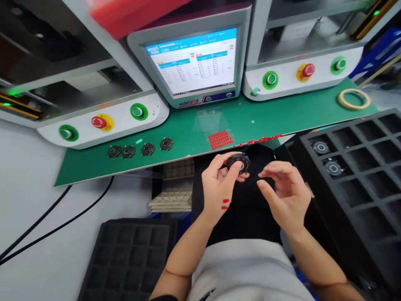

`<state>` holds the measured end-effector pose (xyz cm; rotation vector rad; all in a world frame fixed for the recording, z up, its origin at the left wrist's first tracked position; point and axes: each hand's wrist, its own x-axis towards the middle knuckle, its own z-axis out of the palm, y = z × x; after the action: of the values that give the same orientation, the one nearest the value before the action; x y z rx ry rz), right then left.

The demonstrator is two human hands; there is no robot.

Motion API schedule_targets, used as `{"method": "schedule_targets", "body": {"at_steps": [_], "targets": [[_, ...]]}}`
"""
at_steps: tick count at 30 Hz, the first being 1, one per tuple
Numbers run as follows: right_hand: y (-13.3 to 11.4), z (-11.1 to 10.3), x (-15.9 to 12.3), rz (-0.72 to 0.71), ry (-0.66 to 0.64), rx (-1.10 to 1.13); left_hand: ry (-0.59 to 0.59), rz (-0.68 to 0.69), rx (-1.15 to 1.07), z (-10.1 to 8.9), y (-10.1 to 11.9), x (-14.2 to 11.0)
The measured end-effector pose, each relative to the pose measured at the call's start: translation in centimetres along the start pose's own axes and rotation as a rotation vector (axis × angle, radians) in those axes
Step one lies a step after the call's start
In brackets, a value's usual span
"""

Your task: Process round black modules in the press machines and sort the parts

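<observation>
My left hand [217, 184] has the black disc [238, 163] pinched between thumb and fingertips; my right hand [285, 196] sits half open just beside it (holding nothing).

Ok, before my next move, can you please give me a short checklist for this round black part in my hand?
Round black part pinched between thumb and fingers of the left hand: ok.
Right hand holds nothing: ok.
Four round parts on the green mat lie in a row: ok.
Black compartment tray has free pockets beside its two parts: ok.
Underside of the held part: hidden, cannot tell.
</observation>
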<state>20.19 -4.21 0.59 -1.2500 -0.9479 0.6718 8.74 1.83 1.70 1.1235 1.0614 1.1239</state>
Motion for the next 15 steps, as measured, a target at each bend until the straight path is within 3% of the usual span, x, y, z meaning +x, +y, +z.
{"method": "schedule_targets", "body": {"at_steps": [2, 4, 7, 10, 12, 15], "targets": [[0.1, -1.1, 0.5, -0.028, 0.024, -0.112, -0.123, -0.132, -0.049, 0.1, -0.2, -0.3], [0.1, -1.9, 0.8, 0.049, -0.081, -0.097, -0.185, -0.215, -0.073, 0.3, -0.6, -0.7], [-0.2, -3.1, 1.0, 0.168, -0.208, -0.014, -0.226, -0.260, -0.053, 0.8, -1.3, -1.3], [-0.3, -5.1, 0.8, 0.232, -0.222, -0.010, -0.326, -0.250, -0.017, 1.5, -1.9, -1.7], [-0.3, -7.7, 0.6, 0.257, -0.070, -0.081, -0.395, -0.206, 0.022, 1.7, -2.2, -1.8], [0.0, -12.8, 0.2, 0.208, 0.438, -0.254, -0.389, -0.136, 0.068, 1.6, -2.5, -1.5]]}}
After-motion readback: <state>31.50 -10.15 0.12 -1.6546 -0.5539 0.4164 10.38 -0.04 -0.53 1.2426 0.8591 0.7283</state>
